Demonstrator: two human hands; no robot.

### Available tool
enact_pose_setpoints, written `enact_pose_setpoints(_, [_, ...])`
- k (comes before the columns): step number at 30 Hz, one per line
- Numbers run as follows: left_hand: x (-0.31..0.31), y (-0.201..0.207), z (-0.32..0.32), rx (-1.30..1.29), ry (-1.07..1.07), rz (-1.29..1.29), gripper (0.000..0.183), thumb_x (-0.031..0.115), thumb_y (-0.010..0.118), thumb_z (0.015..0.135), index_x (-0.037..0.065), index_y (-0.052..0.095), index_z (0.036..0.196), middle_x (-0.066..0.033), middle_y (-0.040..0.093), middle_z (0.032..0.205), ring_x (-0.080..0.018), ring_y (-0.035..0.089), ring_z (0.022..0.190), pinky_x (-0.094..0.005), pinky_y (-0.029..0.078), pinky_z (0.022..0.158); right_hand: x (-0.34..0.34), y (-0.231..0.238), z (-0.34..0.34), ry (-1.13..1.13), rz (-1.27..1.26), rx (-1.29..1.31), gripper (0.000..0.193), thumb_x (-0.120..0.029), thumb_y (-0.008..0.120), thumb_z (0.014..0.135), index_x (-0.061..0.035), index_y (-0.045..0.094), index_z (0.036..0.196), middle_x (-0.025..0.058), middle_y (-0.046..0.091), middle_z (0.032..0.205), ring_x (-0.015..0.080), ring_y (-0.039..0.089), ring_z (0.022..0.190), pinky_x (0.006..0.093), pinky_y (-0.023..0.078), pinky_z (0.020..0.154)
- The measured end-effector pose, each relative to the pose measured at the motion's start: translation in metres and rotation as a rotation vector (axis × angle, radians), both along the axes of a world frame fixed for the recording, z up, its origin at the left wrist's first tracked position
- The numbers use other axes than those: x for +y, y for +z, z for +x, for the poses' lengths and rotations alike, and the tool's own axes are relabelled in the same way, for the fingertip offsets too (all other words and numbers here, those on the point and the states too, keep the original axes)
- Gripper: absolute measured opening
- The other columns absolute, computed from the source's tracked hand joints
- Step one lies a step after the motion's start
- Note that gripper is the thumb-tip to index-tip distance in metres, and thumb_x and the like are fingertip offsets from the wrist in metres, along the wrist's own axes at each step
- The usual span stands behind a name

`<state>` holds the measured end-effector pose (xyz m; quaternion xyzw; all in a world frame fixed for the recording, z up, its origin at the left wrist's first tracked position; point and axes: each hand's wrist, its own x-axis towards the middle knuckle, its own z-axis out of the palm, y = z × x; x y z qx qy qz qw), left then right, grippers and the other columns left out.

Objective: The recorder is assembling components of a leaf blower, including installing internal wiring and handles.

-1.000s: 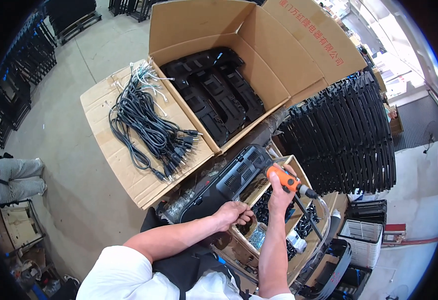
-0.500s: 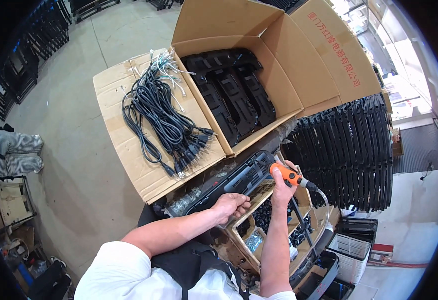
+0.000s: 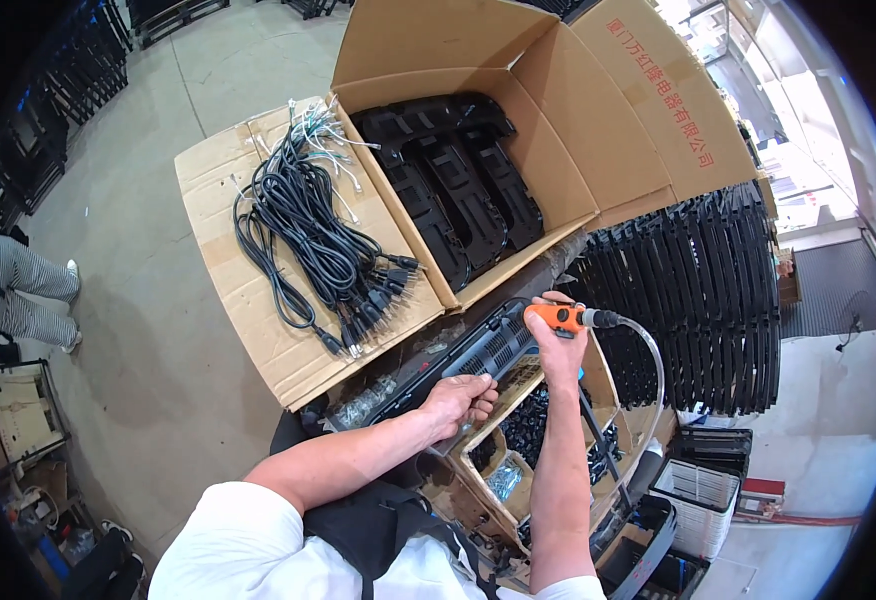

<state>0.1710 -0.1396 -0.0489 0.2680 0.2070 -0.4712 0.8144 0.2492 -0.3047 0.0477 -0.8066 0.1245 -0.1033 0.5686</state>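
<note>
My right hand (image 3: 564, 352) is wrapped round an orange air screwdriver (image 3: 560, 318), with a clear hose (image 3: 655, 370) running from its rear end. The tool's front end is at the far right end of a long black vented housing (image 3: 488, 352), and its tip is hidden. Along the housing's near edge is my left hand (image 3: 460, 402), fingers curled with thumb and forefinger together. Whatever may be between those fingers is too small to make out. Just below both hands sits a parts box (image 3: 606, 385) holding small black pieces and a bag of screws (image 3: 505, 480).
Bundled black power cords (image 3: 323, 235) lie on a cardboard flap (image 3: 220, 215) at the left. An open carton (image 3: 558, 130) holds black moulded parts (image 3: 458, 180). Black frames (image 3: 693, 300) are stacked at the right, above white baskets (image 3: 696, 500). Another person's striped legs (image 3: 33, 290) show far left.
My right hand has swung the screwdriver's rear end upward, so it lies nearly level in the picture; the hose moved with it. My left hand has barely shifted. The other person's legs are farther apart.
</note>
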Motion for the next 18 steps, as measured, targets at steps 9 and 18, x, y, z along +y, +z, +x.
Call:
enact_pose_setpoints(9, [-0.004,-0.014,0.003,0.088,0.113,-0.052,0.026,0.03,0.067,0.106,0.005,0.067,0.107,-0.0041,0.069,0.088,-0.0142,0.068,0.069,-0.026,0.061,0.061,-0.005,-0.006,0.002,0.015,-0.061,-0.027,0.037,-0.004,0.083,0.085,0.0012,0.068,0.118,0.0131,0.074,0.112,0.0174,0.071,0.101,0.032,0.058,0.094])
enact_pose_setpoints(18, [-0.007,-0.028,0.016,0.134,0.226,-0.166,0.028,0.034,0.06,0.109,0.007,0.067,0.106,-0.002,0.068,0.089,-0.014,0.068,0.073,-0.0276,0.062,0.062,0.026,0.034,-0.046,-0.049,0.14,-0.116,0.052,0.0,0.077,0.088,0.0008,0.057,0.135,0.0181,0.071,0.122,0.0218,0.069,0.111,0.0371,0.053,0.104])
